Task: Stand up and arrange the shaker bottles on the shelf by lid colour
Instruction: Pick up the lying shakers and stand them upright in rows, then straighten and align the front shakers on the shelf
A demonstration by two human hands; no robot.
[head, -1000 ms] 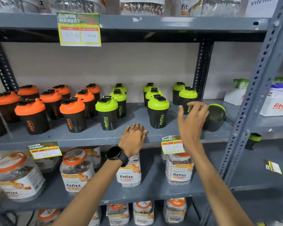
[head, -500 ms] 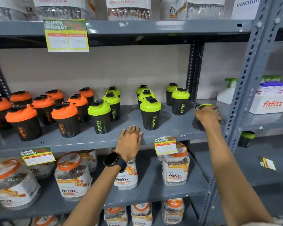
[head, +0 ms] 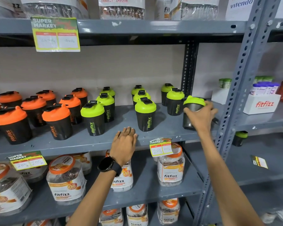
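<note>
Lower centre of frame: left hand (head: 124,142) is laid flat, palm down and empty, on the front lip of the grey metal shelf (head: 82,141), a black watch (head: 109,164) on the wrist. Right of centre: right hand (head: 200,117) is wrapped around a green-lidded shaker (head: 192,106), which is seen upright or nearly so at the shelf's right end, just beside the perforated steel upright (head: 235,95); whether its base is fully set down cannot be told. Task judged nearly done: orange-lidded shakers (head: 57,121) are grouped at left, green-lidded shakers (head: 145,114) at centre and right, all standing. Left to do, as judged: the held bottle to be released in line, gaps in the green rows perhaps closed. One small green-lidded bottle (head: 240,138) is seen on the neighbouring bay, lower right, possibly a stray. Bodies are dark, smooth, tapered plastic with printed logos; lids are domed, glossy, with black flip caps. Paper price tags (head: 161,146) are clipped to the shelf edge.
</note>
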